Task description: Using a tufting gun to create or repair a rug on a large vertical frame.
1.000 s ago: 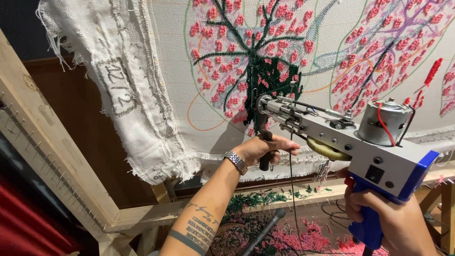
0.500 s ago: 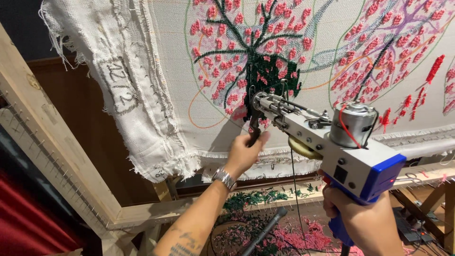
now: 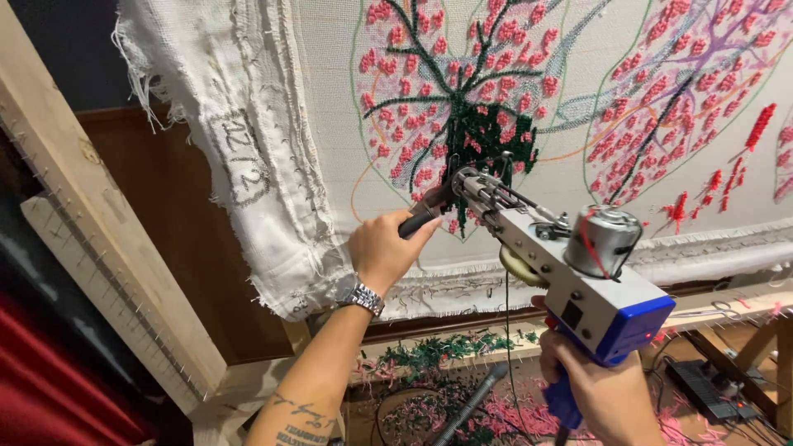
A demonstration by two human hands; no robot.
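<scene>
Head view: white tufting cloth (image 3: 578, 74) stretched on wooden frame (image 3: 99, 248).

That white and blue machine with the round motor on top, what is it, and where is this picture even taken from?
The picture comes from a camera worn on the person's head, looking at their own hands. The white and blue handheld tufting machine with a silver motor is pressed tip-first against a pale stretched cloth bearing red and dark green yarn leaf patterns. The right hand grips its blue handle from below; the left hand, with a metal wristwatch, holds the black front grip. The cloth hangs on a light wooden frame. Green and pink yarn scraps lie below.
</scene>
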